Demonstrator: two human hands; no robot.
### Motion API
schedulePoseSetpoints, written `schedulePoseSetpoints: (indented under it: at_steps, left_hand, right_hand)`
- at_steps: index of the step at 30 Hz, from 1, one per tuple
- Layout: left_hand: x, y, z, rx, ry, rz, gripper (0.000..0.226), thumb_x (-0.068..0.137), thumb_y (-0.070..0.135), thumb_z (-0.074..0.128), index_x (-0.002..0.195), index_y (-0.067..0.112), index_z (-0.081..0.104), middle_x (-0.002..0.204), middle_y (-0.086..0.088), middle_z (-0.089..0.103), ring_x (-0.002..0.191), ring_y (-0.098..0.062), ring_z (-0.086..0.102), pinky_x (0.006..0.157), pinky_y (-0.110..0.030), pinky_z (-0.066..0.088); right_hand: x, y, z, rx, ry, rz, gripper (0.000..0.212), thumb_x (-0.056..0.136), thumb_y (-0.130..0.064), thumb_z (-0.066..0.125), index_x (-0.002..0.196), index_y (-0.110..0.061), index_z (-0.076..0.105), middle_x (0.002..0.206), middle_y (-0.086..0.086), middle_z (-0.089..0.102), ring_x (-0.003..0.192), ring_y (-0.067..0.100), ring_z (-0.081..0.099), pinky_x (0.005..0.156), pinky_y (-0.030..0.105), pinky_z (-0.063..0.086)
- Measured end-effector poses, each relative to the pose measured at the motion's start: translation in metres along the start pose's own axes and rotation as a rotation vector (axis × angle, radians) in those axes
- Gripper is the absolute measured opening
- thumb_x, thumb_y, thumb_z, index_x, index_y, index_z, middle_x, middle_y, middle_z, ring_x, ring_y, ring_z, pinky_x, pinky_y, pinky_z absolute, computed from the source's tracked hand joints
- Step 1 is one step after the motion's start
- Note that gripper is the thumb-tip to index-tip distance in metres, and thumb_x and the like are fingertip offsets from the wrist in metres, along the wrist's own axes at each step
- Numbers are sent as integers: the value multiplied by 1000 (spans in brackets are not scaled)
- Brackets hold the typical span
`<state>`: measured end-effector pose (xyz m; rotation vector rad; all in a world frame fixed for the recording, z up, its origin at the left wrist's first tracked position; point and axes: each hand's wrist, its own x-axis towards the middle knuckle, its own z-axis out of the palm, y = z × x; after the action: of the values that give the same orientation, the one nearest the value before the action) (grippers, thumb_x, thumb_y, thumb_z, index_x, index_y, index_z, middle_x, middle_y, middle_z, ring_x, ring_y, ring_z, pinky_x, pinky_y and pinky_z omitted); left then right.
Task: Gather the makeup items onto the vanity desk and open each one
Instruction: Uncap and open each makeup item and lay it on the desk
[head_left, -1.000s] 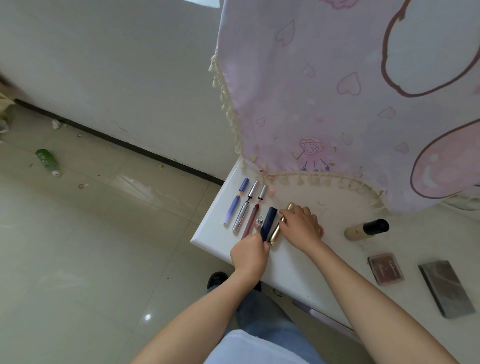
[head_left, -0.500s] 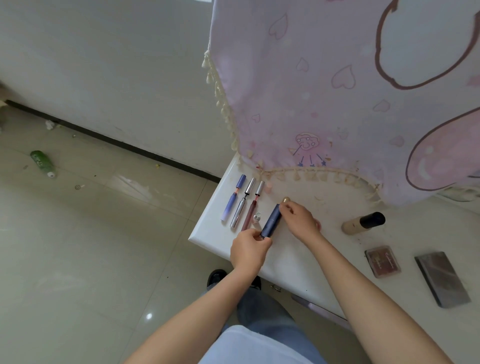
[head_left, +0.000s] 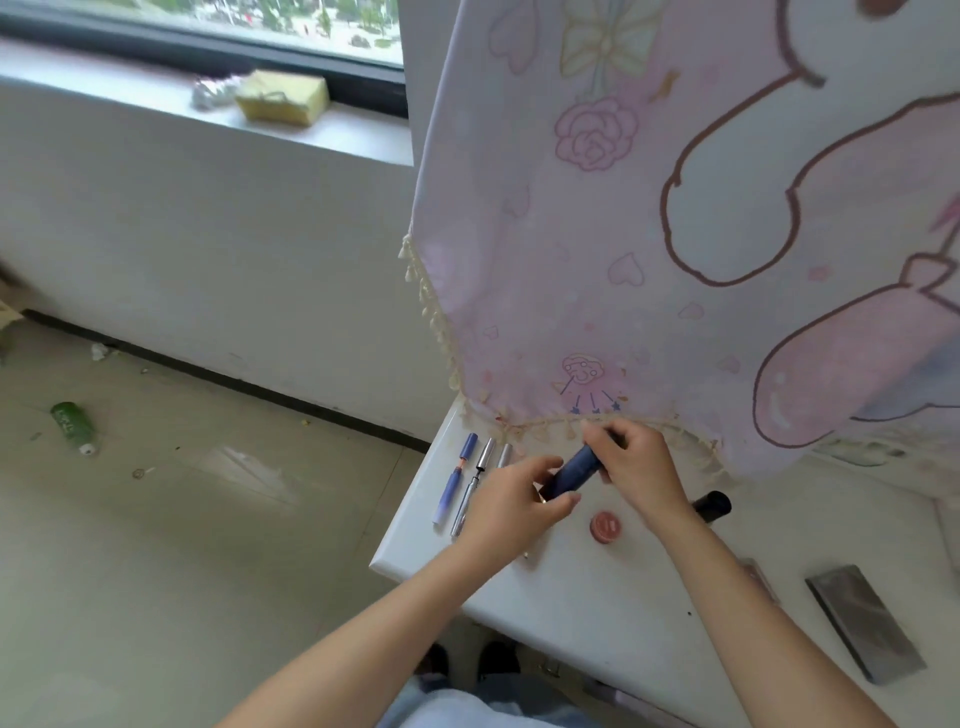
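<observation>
White bench (head_left: 597, 597) in a room corner, w/ a pink cartoon cloth (head_left: 623, 260) hanging over its far side and tiled floor (head_left: 208, 545) to the left.

We judge the gathering done, as far as this view goes: the makeup lies on the bench. At the far-left corner, side by side, are a lilac stick (head_left: 448, 491), a silver stick (head_left: 470, 493) and a 2nd silver cap (head_left: 505, 454), partly behind the left grip (head_left: 511, 506). A small pink pot (head_left: 605, 527) sits mid-bench and a black-capped bottle (head_left: 714, 506) shows just past the right forearm. A flat dark case (head_left: 865, 623) lies near right.

Opening is the step in hand. The dark-blue tube (head_left: 574, 470) is off the bench, tilted, between both hands. The left grip is curled round its near, lower end; the right grip (head_left: 636, 467) pinches its far, upper end w/ fingers and thumb. We read that as pulling cap from body; no clear gap shows, so probably not open yet.

Left to do, approx.:
- The bottle has its cap on and the dark case lies flat, closed.
- The sticks' caps seem on, tho the lilac one shows an orange band by its cap; can't tell if it's loosened.
- Pot: can't tell if the lid is on or off.
- A green bottle (head_left: 72, 426) lies on the floor far left; whether it counts as makeup we can't say.
</observation>
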<state>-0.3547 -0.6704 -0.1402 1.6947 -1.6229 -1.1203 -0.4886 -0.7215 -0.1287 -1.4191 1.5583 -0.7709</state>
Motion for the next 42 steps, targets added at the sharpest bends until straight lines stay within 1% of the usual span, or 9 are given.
schedulePoseSetpoints:
  at_steps: [3,7,12,16,19,26,30,34,42]
  left_hand:
    - [8,15,-17,179,55,85,18,85,28,59,87,11,63,56,8,44,57,-12,39,56,-26,30]
    - [10,20,-41,358,110,147,19,86,31,56,87,13,62,65,4,47,70,-20,43,59,-28,29]
    - [-1,-15,-74,271,202,34,12,82,25,59,80,15,65,58,3,49,60,-14,41,58,-28,31]
    - [0,-18,-83,7,256,37,14,79,15,66,92,17,71,71,-6,67,60,-14,47,63,-31,41]
    - [0,-9,-77,-69,254,65,16,79,12,67,94,16,70,67,9,61,56,-1,48,65,-23,40]
    - [-15,-33,-81,-187,290,-16,19,79,9,64,83,27,68,77,2,69,65,-10,52,69,-26,44]
    - [-21,-43,-84,-180,282,-54,15,79,10,64,88,21,69,75,5,67,61,-2,49,66,-20,42]
    - [-26,-57,-89,-185,319,-132,23,80,10,63,81,32,65,77,13,68,66,4,57,61,-5,41]
    - [-40,-87,-96,-189,385,-295,12,81,15,64,85,25,64,85,4,69,80,-9,61,60,-2,40]
  right_hand:
    - [1,-17,-2,7,59,-84,30,88,-21,58,63,-5,56,40,-7,47,38,3,41,41,10,31]
    - [4,-37,-8,54,156,-127,33,89,-18,55,63,2,58,47,-4,48,41,5,43,42,9,33]
    - [24,-57,-67,277,466,-128,39,91,-20,50,55,-11,41,51,5,35,45,12,31,47,25,27]
    - [25,-59,-59,255,403,-174,41,91,-19,52,52,-15,44,39,-6,39,33,3,32,38,12,26]
    - [23,-56,-32,244,306,-138,35,90,-18,54,56,-18,53,34,-12,48,33,1,39,41,14,32]
    - [22,-26,6,202,102,-49,18,83,-9,64,68,-17,59,67,10,56,34,-1,45,38,9,36]
    - [29,1,22,58,44,35,15,77,-7,70,72,-14,58,70,8,57,56,15,50,51,18,41]
    - [35,29,42,-218,12,60,13,72,-12,71,76,-13,59,77,1,61,76,21,57,60,25,39]
    - [58,69,72,-490,-40,92,27,82,-23,65,99,-3,60,104,17,63,95,32,58,73,34,43]
